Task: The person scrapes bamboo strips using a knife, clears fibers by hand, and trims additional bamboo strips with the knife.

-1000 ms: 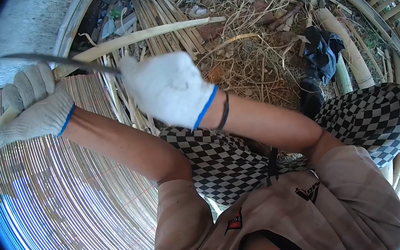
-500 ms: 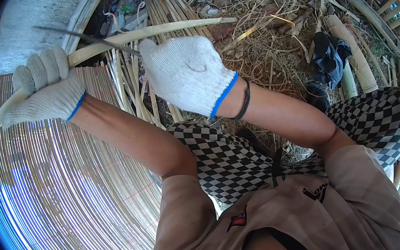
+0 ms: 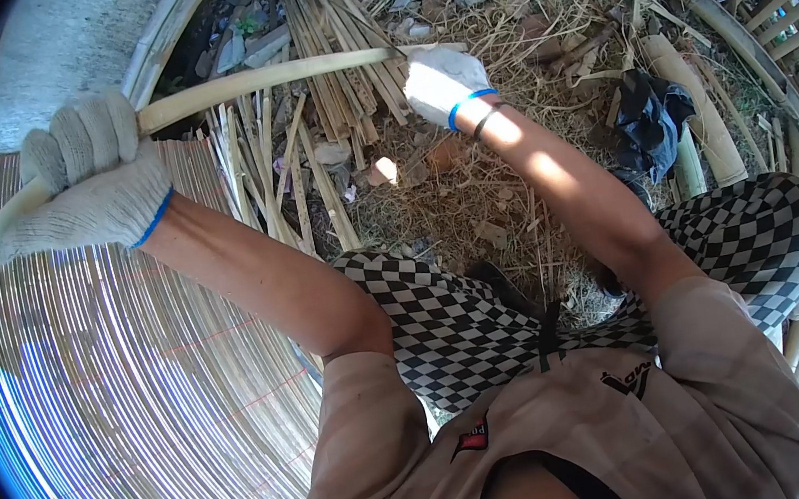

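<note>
A long, pale bamboo strip (image 3: 266,76) arches from the left edge across to the upper middle. My left hand (image 3: 92,174), in a white knitted glove, is wrapped around it. My right hand (image 3: 447,85), gloved the same way, is closed at the strip's far right end. It holds a thin, dark-bladed knife; only a small dark bit of the blade shows by the strip, and the glove hides the handle.
A slatted bamboo mat (image 3: 142,364) spreads beneath my left arm. Split bamboo sticks (image 3: 327,47) lie in a pile ahead. Shavings (image 3: 431,185) cover the ground. A black plastic bag (image 3: 650,121) sits beside a bamboo pole (image 3: 693,105) at right.
My right hand has moved right and slightly up along the strip to its far end. The knife blade, plainly visible before, is now almost hidden. My left hand keeps its hold.
</note>
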The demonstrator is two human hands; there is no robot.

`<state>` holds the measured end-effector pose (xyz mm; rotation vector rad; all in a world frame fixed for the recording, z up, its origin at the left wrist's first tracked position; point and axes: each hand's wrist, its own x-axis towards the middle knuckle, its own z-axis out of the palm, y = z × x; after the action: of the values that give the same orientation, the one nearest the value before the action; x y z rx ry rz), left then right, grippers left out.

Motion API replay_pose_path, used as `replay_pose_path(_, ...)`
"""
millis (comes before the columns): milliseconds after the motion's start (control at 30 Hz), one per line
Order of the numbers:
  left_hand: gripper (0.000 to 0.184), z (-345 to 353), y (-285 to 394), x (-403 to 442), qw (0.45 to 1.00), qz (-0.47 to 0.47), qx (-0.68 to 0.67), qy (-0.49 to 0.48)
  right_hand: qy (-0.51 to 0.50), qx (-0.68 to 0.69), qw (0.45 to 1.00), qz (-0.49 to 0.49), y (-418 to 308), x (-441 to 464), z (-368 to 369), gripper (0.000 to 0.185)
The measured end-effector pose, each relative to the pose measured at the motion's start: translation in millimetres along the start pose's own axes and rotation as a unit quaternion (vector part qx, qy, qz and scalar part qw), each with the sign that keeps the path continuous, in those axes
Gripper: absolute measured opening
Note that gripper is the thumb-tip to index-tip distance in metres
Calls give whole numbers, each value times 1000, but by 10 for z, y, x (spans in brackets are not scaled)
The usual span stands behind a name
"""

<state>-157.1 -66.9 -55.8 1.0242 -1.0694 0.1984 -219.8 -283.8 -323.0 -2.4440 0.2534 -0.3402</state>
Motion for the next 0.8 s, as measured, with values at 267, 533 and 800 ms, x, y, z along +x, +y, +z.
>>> replay_pose_path(267,83,-69,75,118,999,-21,-13,-21,128,123,979,-100,-606,-422,-334,17)
replay_pose_path(533,82,-145,179,20,999,-27,-14,-36,60,194,978,-37,-518,-307,19,19)
replay_pose_path(800,81,-376,71,-62,985,-35,-140,-90,104,71,984,-128,-692,-428,-192,18)
